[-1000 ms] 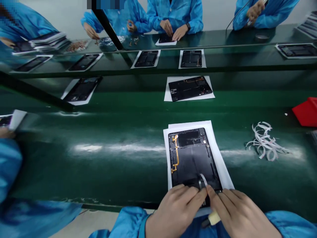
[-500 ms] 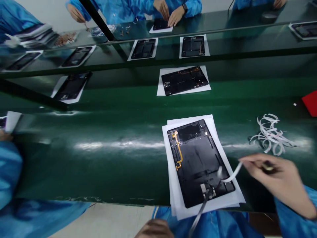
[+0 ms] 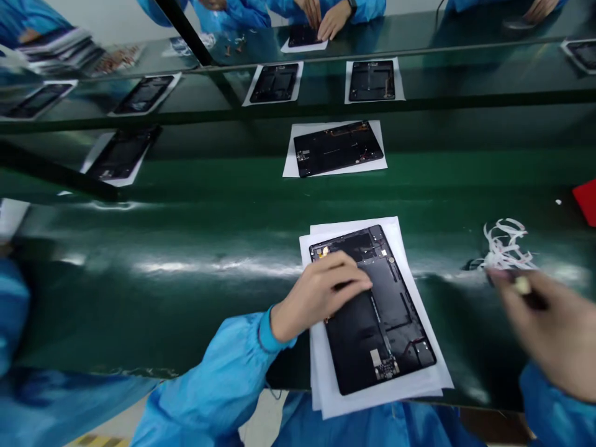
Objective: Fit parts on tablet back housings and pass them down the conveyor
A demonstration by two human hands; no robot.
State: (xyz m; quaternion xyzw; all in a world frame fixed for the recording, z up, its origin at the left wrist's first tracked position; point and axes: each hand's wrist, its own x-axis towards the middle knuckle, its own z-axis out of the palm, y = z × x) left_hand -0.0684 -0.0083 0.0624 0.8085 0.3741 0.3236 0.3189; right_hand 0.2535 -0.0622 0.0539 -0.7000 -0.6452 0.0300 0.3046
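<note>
An opened black tablet shell [image 3: 386, 323] lies on white paper sheets [image 3: 419, 388] at the near edge of the green belt [image 3: 186, 279]. My left hand [image 3: 321, 292] rests on the shell's upper left part, fingers laid flat over it and holding nothing. My right hand [image 3: 554, 335] is off to the right, blurred, and closed around a dark tool with a cream tip [image 3: 524, 287]. It hovers just below a pile of white peeled strips [image 3: 505, 245]. A small circuit board shows at the shell's near end.
Another tablet shell on paper [image 3: 338, 148] lies further up the belt, one more [image 3: 123, 155] at left. Two shells [image 3: 274, 82] [image 3: 372, 81] sit on the far lane, where co-workers' hands [image 3: 326, 18] work. A red bin [image 3: 587, 202] stands at right. A black bar [image 3: 56, 180] crosses left.
My left hand came up from below onto the tablet's upper left. My right hand carried the peeled white strip away to the right, toward the strip pile; the strip no longer shows.
</note>
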